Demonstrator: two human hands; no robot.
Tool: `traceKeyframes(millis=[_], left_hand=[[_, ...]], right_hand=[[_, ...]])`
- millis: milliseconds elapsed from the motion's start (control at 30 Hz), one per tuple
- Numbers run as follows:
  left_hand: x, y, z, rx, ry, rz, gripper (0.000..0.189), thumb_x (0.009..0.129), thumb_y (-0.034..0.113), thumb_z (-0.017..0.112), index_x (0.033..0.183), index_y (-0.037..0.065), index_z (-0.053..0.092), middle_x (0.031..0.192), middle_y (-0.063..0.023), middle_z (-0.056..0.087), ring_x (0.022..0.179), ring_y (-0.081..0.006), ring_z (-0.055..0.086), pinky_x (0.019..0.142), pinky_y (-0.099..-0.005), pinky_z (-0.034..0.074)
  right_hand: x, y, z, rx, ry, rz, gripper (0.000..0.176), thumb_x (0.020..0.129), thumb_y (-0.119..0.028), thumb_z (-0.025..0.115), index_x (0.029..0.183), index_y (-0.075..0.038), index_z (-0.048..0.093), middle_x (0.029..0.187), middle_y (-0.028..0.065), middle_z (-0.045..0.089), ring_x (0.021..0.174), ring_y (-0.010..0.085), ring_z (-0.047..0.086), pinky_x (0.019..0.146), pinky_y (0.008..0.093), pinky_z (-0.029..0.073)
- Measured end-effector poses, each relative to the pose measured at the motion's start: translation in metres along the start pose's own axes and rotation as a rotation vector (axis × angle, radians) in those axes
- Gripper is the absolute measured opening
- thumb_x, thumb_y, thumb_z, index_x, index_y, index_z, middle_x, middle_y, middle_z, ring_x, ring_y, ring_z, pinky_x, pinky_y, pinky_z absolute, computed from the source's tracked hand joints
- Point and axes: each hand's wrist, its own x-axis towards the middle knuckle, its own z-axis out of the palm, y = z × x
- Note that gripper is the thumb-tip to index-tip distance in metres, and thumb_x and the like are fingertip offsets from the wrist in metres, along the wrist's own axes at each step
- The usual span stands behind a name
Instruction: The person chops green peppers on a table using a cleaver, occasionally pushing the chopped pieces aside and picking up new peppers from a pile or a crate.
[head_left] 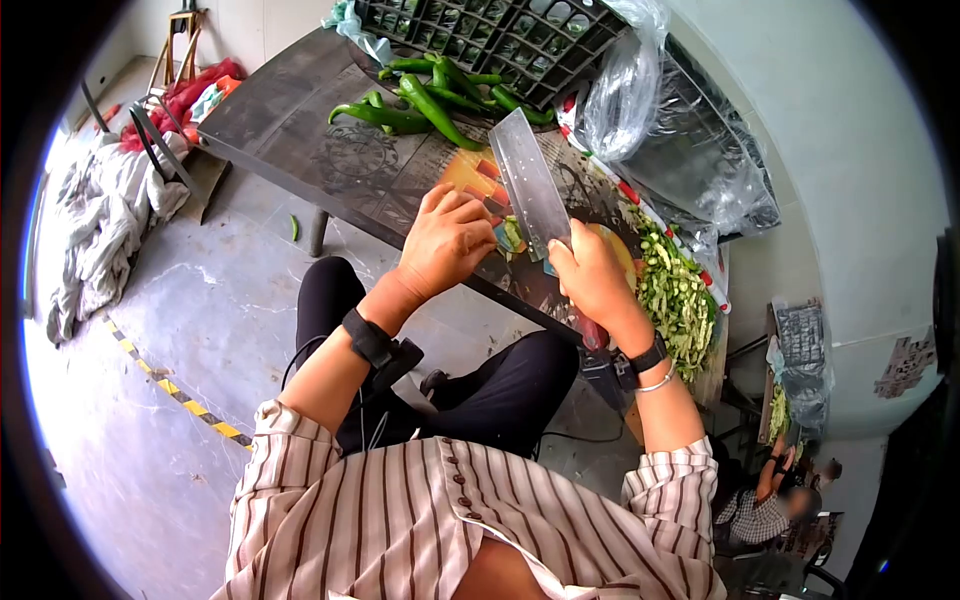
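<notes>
My right hand (597, 280) grips a cleaver (532, 185) by its red handle, the broad blade raised at a tilt above the table. My left hand (447, 240) is at the table's near edge, left of the blade, with its fingers curled in. What those fingers hold, if anything, is hidden. Small cut pieces of green pepper (512, 235) lie between the left fingertips and the blade. Beyond the hands, several whole long green peppers (432, 105) are heaped on the table. A pile of chopped green pepper (675, 300) spreads to the right of my right hand.
The dark table (290, 105) carries a black plastic crate (465, 35) at its far side. Clear plastic bagging (625, 95) and a red-and-white pole (640, 200) lie along the right. One pepper (295, 228) is on the floor. Another person (765, 510) sits at lower right.
</notes>
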Motion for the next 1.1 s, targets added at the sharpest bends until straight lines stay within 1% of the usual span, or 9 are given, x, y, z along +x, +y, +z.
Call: traceKeyframes(millis=[167, 233, 367, 700, 800, 867, 900, 1067, 1100], left_hand=[[0.000, -0.002, 0.001, -0.003, -0.003, -0.003, 0.008, 0.070, 0.013, 0.073, 0.075, 0.016, 0.067, 0.085, 0.0038, 0.059, 0.095, -0.0177, 0.055, 0.103, -0.0413, 0.034], [0.000, -0.002, 0.001, -0.007, -0.008, -0.004, 0.007, 0.071, 0.013, 0.073, 0.075, 0.015, 0.068, 0.086, 0.0033, 0.060, 0.096, -0.0182, 0.055, 0.102, -0.0410, 0.034], [0.002, 0.002, -0.002, -0.024, -0.001, 0.013, 0.007, 0.071, 0.014, 0.073, 0.077, 0.015, 0.069, 0.087, 0.0025, 0.060, 0.097, -0.0196, 0.055, 0.101, -0.0407, 0.035], [0.024, 0.012, 0.003, 0.009, -0.027, 0.029, 0.018, 0.074, 0.009, 0.068, 0.091, 0.014, 0.073, 0.094, 0.0002, 0.061, 0.099, -0.0219, 0.055, 0.100, -0.0421, 0.035], [0.039, 0.016, 0.007, 0.120, -0.125, 0.126, 0.018, 0.072, 0.008, 0.067, 0.088, 0.016, 0.073, 0.098, 0.0010, 0.061, 0.104, -0.0218, 0.052, 0.104, -0.0467, 0.031], [0.047, 0.019, 0.009, 0.218, -0.286, 0.108, 0.016, 0.071, 0.009, 0.067, 0.082, 0.019, 0.072, 0.102, 0.0024, 0.060, 0.111, -0.0214, 0.049, 0.107, -0.0512, 0.026], [0.057, 0.027, 0.008, 0.401, -0.501, 0.010, 0.012, 0.070, 0.011, 0.068, 0.078, 0.020, 0.071, 0.104, 0.0034, 0.059, 0.115, -0.0213, 0.046, 0.109, -0.0530, 0.023], [0.055, 0.014, 0.015, 0.346, -0.469, 0.047, 0.009, 0.071, 0.013, 0.069, 0.077, 0.020, 0.071, 0.104, 0.0029, 0.059, 0.115, -0.0221, 0.047, 0.110, -0.0532, 0.023], [0.055, 0.011, 0.014, 0.258, -0.388, 0.073, 0.009, 0.072, 0.013, 0.069, 0.079, 0.019, 0.071, 0.104, 0.0022, 0.060, 0.114, -0.0227, 0.048, 0.109, -0.0515, 0.024]], right_hand=[[-0.013, 0.010, -0.012, 0.036, 0.054, -0.016, 0.017, 0.089, -0.013, 0.055, 0.085, 0.004, 0.053, 0.064, 0.0204, 0.058, 0.058, 0.0342, 0.060, 0.056, 0.0422, 0.046], [-0.020, 0.020, -0.014, 0.200, 0.077, 0.143, 0.015, 0.091, -0.013, 0.054, 0.088, 0.002, 0.054, 0.061, 0.0114, 0.057, 0.048, 0.0196, 0.057, 0.047, 0.0351, 0.045], [-0.039, 0.024, -0.023, 0.420, 0.086, 0.206, 0.018, 0.095, -0.015, 0.050, 0.097, 0.003, 0.053, 0.062, 0.0029, 0.054, 0.046, 0.0094, 0.052, 0.040, 0.0260, 0.043], [-0.095, 0.043, -0.022, 0.633, 0.210, 0.316, 0.015, 0.095, -0.014, 0.049, 0.092, 0.001, 0.049, 0.062, 0.0025, 0.051, 0.045, 0.0092, 0.051, 0.039, 0.0251, 0.043], [-0.107, 0.041, -0.021, 0.666, 0.238, 0.310, 0.015, 0.095, -0.014, 0.050, 0.091, 0.000, 0.049, 0.062, 0.0022, 0.051, 0.046, 0.0090, 0.051, 0.039, 0.0250, 0.043], [-0.117, 0.043, -0.019, 0.682, 0.256, 0.323, 0.016, 0.095, -0.015, 0.051, 0.091, 0.001, 0.049, 0.062, 0.0023, 0.051, 0.046, 0.0089, 0.051, 0.040, 0.0249, 0.043], [-0.121, 0.044, -0.018, 0.676, 0.268, 0.318, 0.016, 0.095, -0.015, 0.052, 0.090, 0.000, 0.049, 0.062, 0.0022, 0.051, 0.046, 0.0086, 0.051, 0.040, 0.0248, 0.043], [-0.137, 0.050, -0.015, 0.724, 0.276, 0.296, 0.015, 0.095, -0.014, 0.052, 0.090, 0.000, 0.049, 0.063, 0.0016, 0.051, 0.046, 0.0082, 0.050, 0.040, 0.0247, 0.043], [-0.138, 0.051, -0.015, 0.732, 0.278, 0.292, 0.015, 0.096, -0.014, 0.051, 0.090, -0.001, 0.049, 0.063, 0.0013, 0.050, 0.046, 0.0079, 0.050, 0.040, 0.0245, 0.043]])
